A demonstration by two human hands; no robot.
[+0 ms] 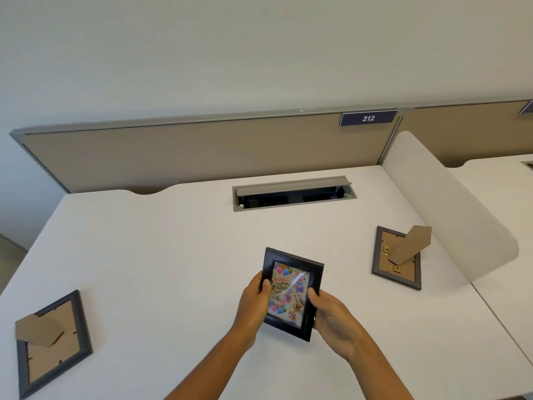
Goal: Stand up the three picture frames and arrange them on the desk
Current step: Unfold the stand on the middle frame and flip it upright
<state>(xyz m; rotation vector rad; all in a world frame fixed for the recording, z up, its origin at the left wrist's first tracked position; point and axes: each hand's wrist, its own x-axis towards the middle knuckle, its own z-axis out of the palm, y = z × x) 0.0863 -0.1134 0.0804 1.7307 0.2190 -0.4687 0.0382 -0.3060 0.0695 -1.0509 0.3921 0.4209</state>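
A black picture frame [291, 293] with a colourful "Happy Birthday" print faces me above the middle of the white desk [173, 255]. My left hand [252, 306] grips its left edge, thumb on the front. My right hand [331, 316] grips its right edge the same way. A grey frame [53, 345] lies face down at the left front, its cardboard stand folded out. Another grey frame [396, 258] lies face down at the right, its stand sticking up.
An open cable tray [294, 193] is set into the desk at the back centre. A tan partition [202, 151] with a "212" label [368, 118] runs along the back. A white divider panel [450, 206] bounds the right side, another desk beyond it.
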